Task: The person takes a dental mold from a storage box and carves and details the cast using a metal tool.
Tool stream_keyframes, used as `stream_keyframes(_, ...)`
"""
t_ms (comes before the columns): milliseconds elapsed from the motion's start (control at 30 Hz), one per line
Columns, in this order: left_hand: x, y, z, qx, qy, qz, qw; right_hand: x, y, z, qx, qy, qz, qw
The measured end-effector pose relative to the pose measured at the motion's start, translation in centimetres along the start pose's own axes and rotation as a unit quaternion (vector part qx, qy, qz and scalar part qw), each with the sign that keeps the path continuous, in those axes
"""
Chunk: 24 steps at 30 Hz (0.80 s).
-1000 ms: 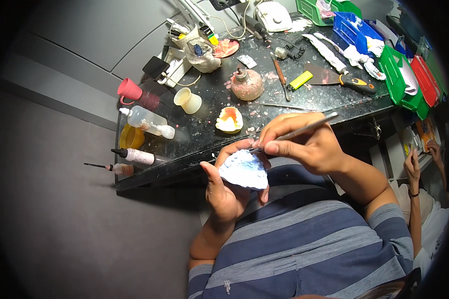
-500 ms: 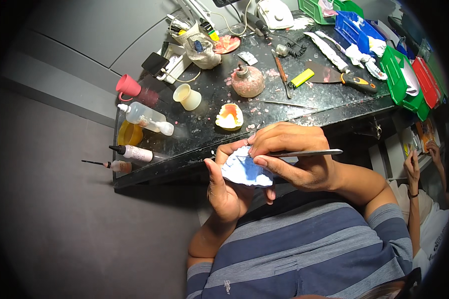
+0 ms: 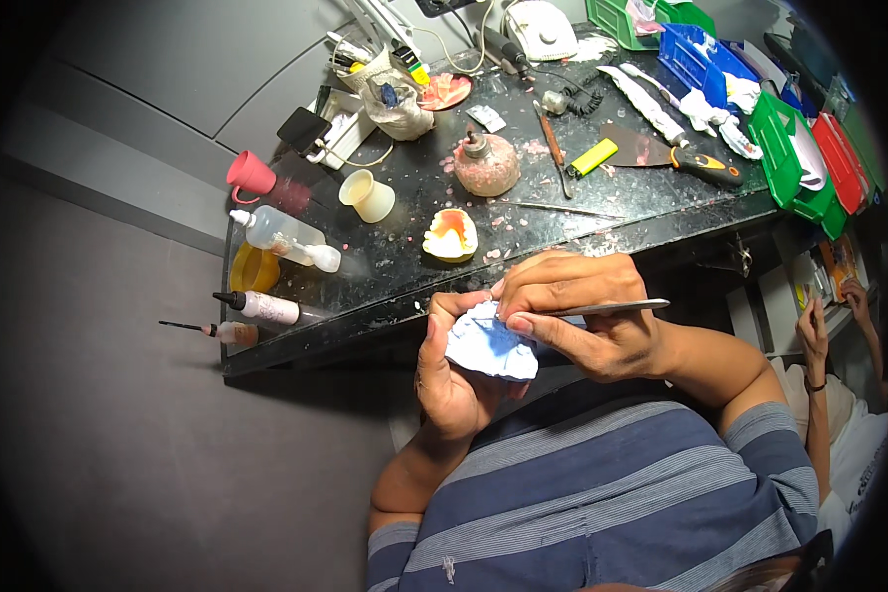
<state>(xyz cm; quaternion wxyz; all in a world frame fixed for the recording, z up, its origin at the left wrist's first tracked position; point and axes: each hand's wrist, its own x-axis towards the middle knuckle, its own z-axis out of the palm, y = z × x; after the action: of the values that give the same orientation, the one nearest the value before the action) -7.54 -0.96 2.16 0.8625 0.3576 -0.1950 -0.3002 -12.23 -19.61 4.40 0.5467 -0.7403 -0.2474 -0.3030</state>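
Observation:
A whitish plaster dental cast (image 3: 491,347) rests in my left hand (image 3: 451,393), whose thumb and fingers are wrapped round its side and underside. My right hand (image 3: 592,321) pinches a slim metal hand tool (image 3: 622,307) like a carver. Its flat end sticks out to the right past my knuckles. The fingertips of my right hand lie at the cast's upper edge, hiding the tool's working tip. Beyond my hands, on the black bench (image 3: 365,286), stands a cream dental model (image 3: 451,244) with a pink-orange inside.
Behind the model sits a pink-stained spirit burner (image 3: 485,173). A yellow lighter (image 3: 592,158), a scraper (image 3: 705,165) and a brown-handled carver (image 3: 551,138) lie to its right. Bottles (image 3: 286,237) and cups (image 3: 367,197) line the left; bins (image 3: 789,148) stand right. Another person's hand (image 3: 812,331) shows at far right.
The cast has tipped and shifted slightly right and down in my left hand. My right hand and the tool have moved only a little. Bench things stay in place.

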Motion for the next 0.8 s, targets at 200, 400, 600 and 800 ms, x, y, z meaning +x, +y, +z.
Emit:
stream_keyframes(200,0.2,-0.3,-0.2,-0.009,0.024,-0.01,1.0,0.0,-0.4,-0.2,-0.004,-0.016,0.013,1.0)
stream_keyframes(400,0.3,-0.3,0.4,-0.001,0.035,-0.007,0.999,-0.2,-0.6,-0.4,0.001,-0.013,0.01,1.0)
stream_keyframes(600,0.3,-0.4,0.8,-0.014,0.06,0.001,0.998,-0.3,-1.0,-0.3,-0.003,-0.009,0.017,1.0)
stream_keyframes(800,0.3,-0.4,-0.5,-0.038,0.002,-0.005,0.999,-0.3,-1.3,-0.2,-0.023,-0.021,0.023,0.999)
